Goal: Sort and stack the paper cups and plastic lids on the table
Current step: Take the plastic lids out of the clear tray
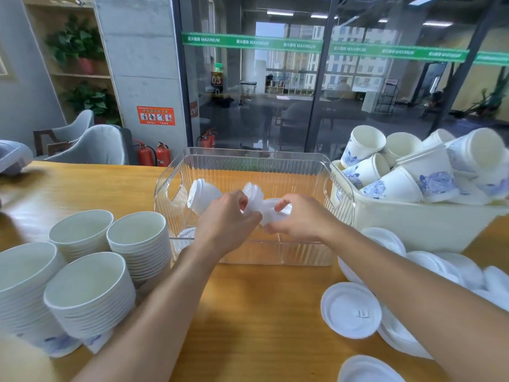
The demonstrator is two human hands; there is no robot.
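Observation:
Both my hands reach into a clear plastic bin (248, 161) at the table's middle. My left hand (225, 219) grips a short stack of white plastic lids (253, 197). My right hand (297, 219) pinches another white lid stack (272, 209) right beside it. A further lid stack (202, 195) lies on its side in the bin to the left. Several stacks of nested paper cups (88, 293) stand at the front left. Loose white lids (351, 310) lie scattered at the front right.
A cream tub (413, 224) at the right holds several loose blue-flowered paper cups (429, 172). The wooden table (261, 312) has bare surface between my forearms. Behind the table stand grey chairs (91, 144), fire extinguishers and a glass wall.

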